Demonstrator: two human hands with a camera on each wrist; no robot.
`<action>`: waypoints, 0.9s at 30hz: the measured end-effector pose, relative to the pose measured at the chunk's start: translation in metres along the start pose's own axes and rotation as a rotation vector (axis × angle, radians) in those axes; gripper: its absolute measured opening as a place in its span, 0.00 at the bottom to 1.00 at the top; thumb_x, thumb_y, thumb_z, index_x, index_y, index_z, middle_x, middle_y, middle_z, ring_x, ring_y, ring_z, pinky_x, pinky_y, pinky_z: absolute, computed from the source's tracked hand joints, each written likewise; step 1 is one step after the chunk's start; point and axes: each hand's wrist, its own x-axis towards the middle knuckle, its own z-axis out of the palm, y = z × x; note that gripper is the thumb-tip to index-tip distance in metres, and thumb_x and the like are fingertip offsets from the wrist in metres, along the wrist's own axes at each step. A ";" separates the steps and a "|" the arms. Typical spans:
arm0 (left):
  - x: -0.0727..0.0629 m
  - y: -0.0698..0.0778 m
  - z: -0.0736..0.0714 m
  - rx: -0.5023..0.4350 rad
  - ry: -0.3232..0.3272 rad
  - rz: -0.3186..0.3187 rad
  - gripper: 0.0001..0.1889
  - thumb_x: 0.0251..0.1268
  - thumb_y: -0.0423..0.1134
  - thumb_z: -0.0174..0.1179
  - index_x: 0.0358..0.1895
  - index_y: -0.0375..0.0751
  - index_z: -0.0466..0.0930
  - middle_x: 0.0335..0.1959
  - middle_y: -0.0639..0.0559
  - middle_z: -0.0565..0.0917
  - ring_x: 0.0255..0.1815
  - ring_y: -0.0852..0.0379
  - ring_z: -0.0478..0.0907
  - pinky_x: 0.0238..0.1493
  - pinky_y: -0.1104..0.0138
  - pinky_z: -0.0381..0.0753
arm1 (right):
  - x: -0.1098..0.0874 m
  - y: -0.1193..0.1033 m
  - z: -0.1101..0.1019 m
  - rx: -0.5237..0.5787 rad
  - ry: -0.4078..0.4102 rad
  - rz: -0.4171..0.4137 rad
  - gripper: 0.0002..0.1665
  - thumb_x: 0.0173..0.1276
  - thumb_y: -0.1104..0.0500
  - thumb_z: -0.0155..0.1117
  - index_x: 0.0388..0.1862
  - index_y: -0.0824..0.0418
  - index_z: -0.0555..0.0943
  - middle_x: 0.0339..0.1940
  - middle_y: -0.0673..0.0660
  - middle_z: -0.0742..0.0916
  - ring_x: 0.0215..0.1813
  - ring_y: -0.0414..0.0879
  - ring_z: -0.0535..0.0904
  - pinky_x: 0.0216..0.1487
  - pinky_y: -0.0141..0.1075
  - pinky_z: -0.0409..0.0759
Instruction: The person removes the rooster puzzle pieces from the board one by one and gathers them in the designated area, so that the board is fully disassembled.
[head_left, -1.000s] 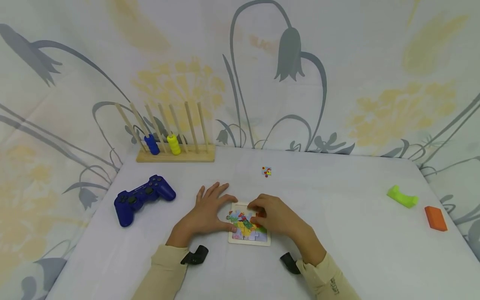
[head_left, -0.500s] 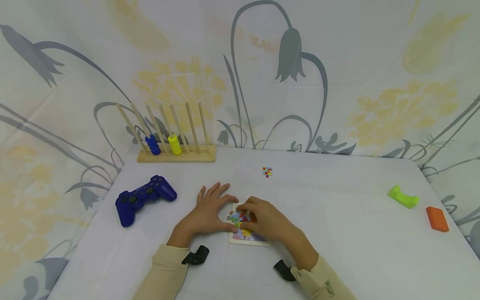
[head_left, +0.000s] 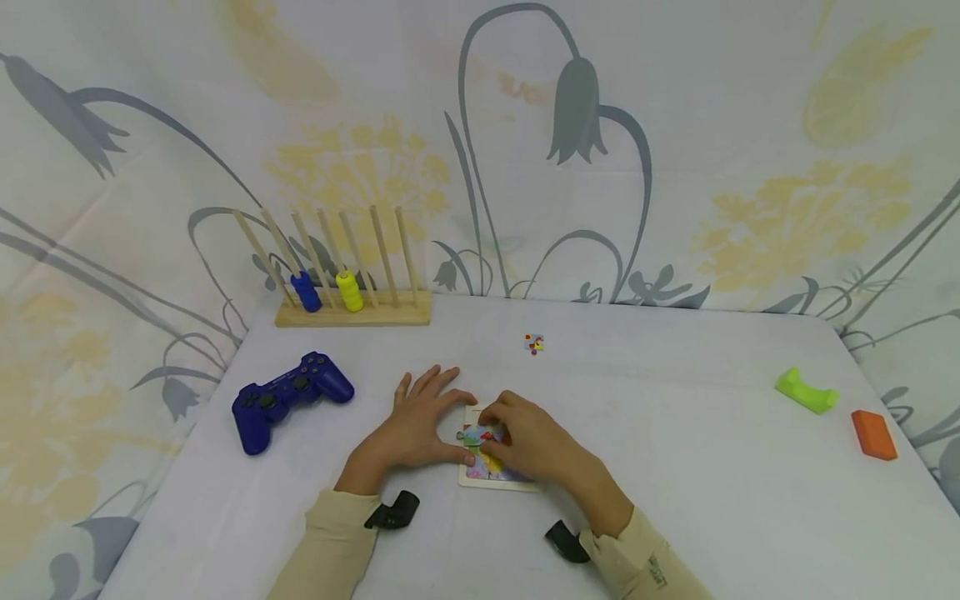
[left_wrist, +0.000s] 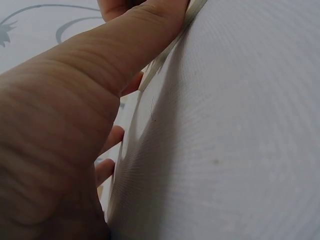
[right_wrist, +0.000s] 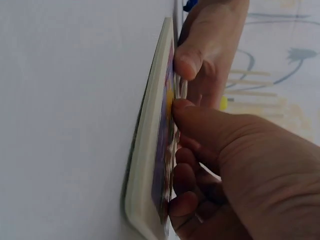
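Observation:
A small wooden puzzle tray (head_left: 487,484) with a pale rim and a colourful picture lies on the white cloth between the hands. My left hand (head_left: 412,427) is spread at its left side, thumb resting on the tray's left edge and index fingertip at the upper left corner. Over the picture, my right hand (head_left: 536,437) pinches a jigsaw piece (head_left: 474,435) between thumb and fingers; a knob sticks out over the left rim. The right wrist view shows the right thumb (right_wrist: 200,117) down at the picture surface, other fingers curled beside it. The right hand hides much of the picture.
A loose jigsaw piece (head_left: 534,343) lies beyond the tray. To the left are a blue game controller (head_left: 292,396) and a wooden peg rack (head_left: 375,315) with blue and yellow beads. A green block (head_left: 806,392) and an orange block (head_left: 874,435) lie far right.
My right hand has moved left across the tray, its fingertips now near the left part of the picture. The left hand has stayed in place.

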 end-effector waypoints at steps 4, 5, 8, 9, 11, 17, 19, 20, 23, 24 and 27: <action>0.000 0.001 0.001 -0.006 0.008 0.004 0.38 0.46 0.62 0.78 0.64 0.59 0.77 0.83 0.44 0.56 0.85 0.35 0.43 0.77 0.30 0.35 | -0.002 0.009 -0.005 0.011 -0.007 0.043 0.16 0.66 0.56 0.74 0.50 0.58 0.84 0.43 0.47 0.81 0.38 0.36 0.75 0.42 0.31 0.79; 0.000 0.002 0.000 -0.009 0.005 0.001 0.39 0.46 0.62 0.78 0.64 0.59 0.77 0.83 0.44 0.56 0.85 0.36 0.43 0.77 0.30 0.35 | -0.002 0.011 -0.007 0.012 -0.005 0.059 0.16 0.66 0.56 0.74 0.51 0.57 0.84 0.43 0.47 0.81 0.39 0.36 0.75 0.44 0.32 0.80; 0.000 0.002 0.001 -0.013 0.003 -0.004 0.39 0.45 0.62 0.79 0.64 0.60 0.77 0.83 0.44 0.56 0.85 0.36 0.42 0.77 0.31 0.34 | -0.005 0.021 -0.015 0.013 0.017 0.105 0.16 0.66 0.57 0.73 0.51 0.57 0.84 0.44 0.47 0.81 0.40 0.38 0.75 0.45 0.34 0.80; 0.001 0.002 0.001 -0.011 0.004 -0.005 0.39 0.45 0.63 0.78 0.64 0.60 0.77 0.83 0.44 0.56 0.85 0.36 0.42 0.77 0.31 0.34 | -0.005 0.024 -0.018 0.013 0.024 0.123 0.15 0.67 0.57 0.73 0.51 0.56 0.84 0.44 0.47 0.81 0.40 0.38 0.75 0.46 0.35 0.79; 0.001 0.001 0.002 -0.008 0.007 -0.006 0.39 0.45 0.63 0.78 0.64 0.60 0.77 0.83 0.44 0.56 0.85 0.36 0.43 0.77 0.31 0.34 | -0.007 0.029 -0.023 0.016 0.039 0.147 0.15 0.67 0.59 0.73 0.52 0.57 0.83 0.45 0.48 0.82 0.41 0.40 0.75 0.47 0.37 0.79; 0.001 0.000 0.002 0.005 0.007 -0.015 0.40 0.44 0.63 0.79 0.64 0.59 0.77 0.83 0.45 0.56 0.85 0.37 0.43 0.78 0.31 0.34 | -0.008 0.037 -0.030 -0.012 0.033 0.150 0.15 0.71 0.63 0.67 0.55 0.59 0.82 0.48 0.51 0.83 0.45 0.43 0.76 0.49 0.40 0.80; 0.002 0.000 0.002 0.006 0.004 -0.017 0.40 0.44 0.63 0.78 0.64 0.60 0.77 0.83 0.45 0.56 0.85 0.37 0.42 0.78 0.32 0.34 | -0.008 0.038 -0.031 -0.019 0.031 0.138 0.16 0.72 0.64 0.66 0.57 0.59 0.82 0.49 0.51 0.84 0.44 0.43 0.76 0.49 0.40 0.80; 0.002 0.000 0.002 0.008 0.002 -0.018 0.40 0.44 0.63 0.78 0.64 0.60 0.77 0.83 0.45 0.56 0.85 0.37 0.42 0.78 0.32 0.34 | -0.008 0.038 -0.031 -0.019 0.031 0.135 0.16 0.72 0.64 0.66 0.58 0.60 0.82 0.49 0.52 0.84 0.44 0.44 0.76 0.49 0.40 0.80; 0.002 0.000 0.001 0.007 0.000 -0.021 0.39 0.45 0.64 0.78 0.64 0.60 0.77 0.83 0.45 0.56 0.85 0.37 0.42 0.78 0.32 0.33 | -0.008 0.037 -0.032 -0.032 0.036 0.141 0.19 0.72 0.62 0.66 0.61 0.61 0.81 0.50 0.53 0.84 0.46 0.45 0.77 0.50 0.42 0.81; 0.002 0.000 0.001 0.006 0.002 -0.021 0.39 0.44 0.63 0.78 0.64 0.60 0.77 0.83 0.45 0.56 0.85 0.37 0.42 0.78 0.31 0.34 | -0.009 0.036 -0.032 -0.034 0.038 0.148 0.20 0.72 0.60 0.66 0.61 0.62 0.81 0.50 0.53 0.84 0.46 0.45 0.78 0.51 0.43 0.81; 0.001 0.000 0.000 0.008 -0.003 -0.025 0.39 0.44 0.63 0.78 0.64 0.60 0.77 0.83 0.45 0.56 0.86 0.37 0.42 0.78 0.32 0.33 | -0.008 0.035 -0.030 -0.033 0.036 0.183 0.22 0.71 0.53 0.69 0.60 0.60 0.81 0.50 0.52 0.84 0.48 0.45 0.78 0.55 0.44 0.81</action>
